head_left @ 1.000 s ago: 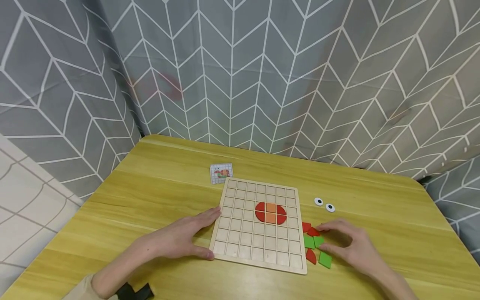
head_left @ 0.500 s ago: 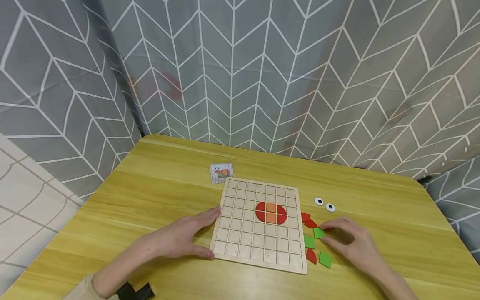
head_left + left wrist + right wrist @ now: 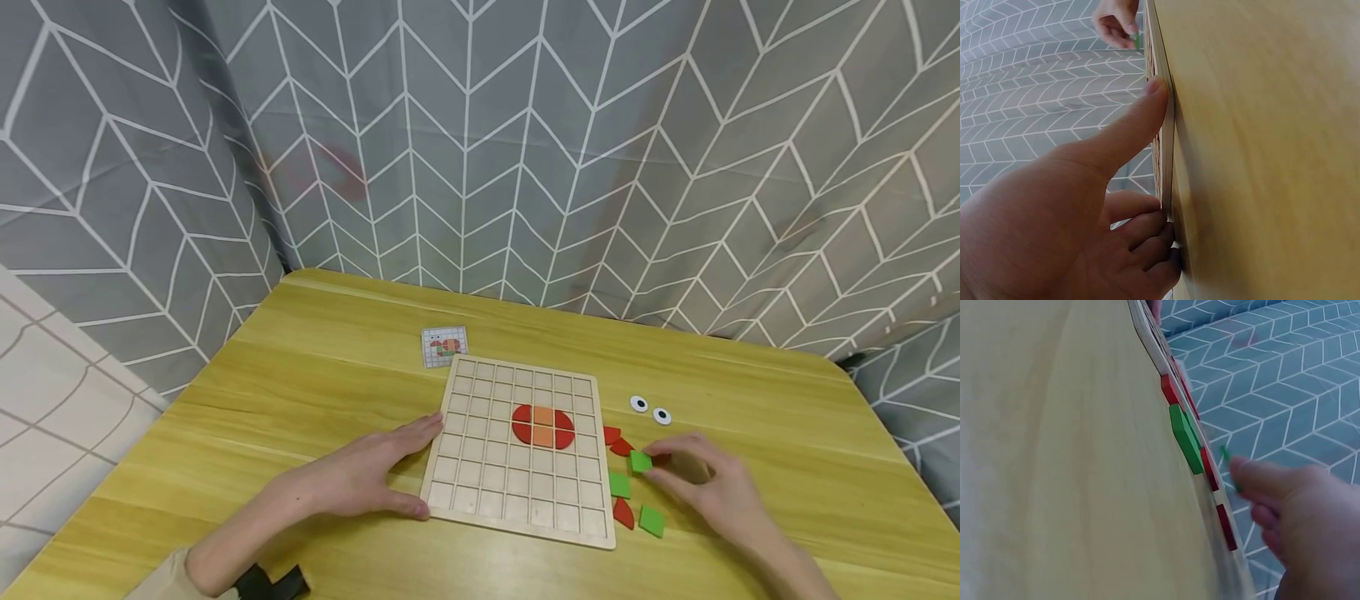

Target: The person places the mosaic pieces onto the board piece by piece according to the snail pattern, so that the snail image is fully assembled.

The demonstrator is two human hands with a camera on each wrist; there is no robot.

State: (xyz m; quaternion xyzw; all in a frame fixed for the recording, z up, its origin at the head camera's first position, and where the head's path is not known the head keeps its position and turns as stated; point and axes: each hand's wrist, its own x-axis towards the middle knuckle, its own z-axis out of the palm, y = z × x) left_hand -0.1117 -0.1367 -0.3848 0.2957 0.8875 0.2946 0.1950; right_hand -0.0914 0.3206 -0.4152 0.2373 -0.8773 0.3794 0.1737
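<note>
My right hand pinches a green square tile between thumb and fingers, just right of the wooden grid board. In the right wrist view the tile shows lifted above the table. My left hand lies along the board's left side; its thumb touches the front left corner and its fingertips meet the edge. On the board, two orange squares sit between red quarter-round pieces. Beside the board lie two more green squares and several loose red pieces.
Two round eye pieces lie on the table beyond the right hand. A small picture card with a gridded pattern lies at the board's far left corner. A patterned grey curtain hangs behind the table.
My right hand shifted red pieces slightly away toward the back, then took hold of a green square and raised it. The left hand and the board stayed in place.
</note>
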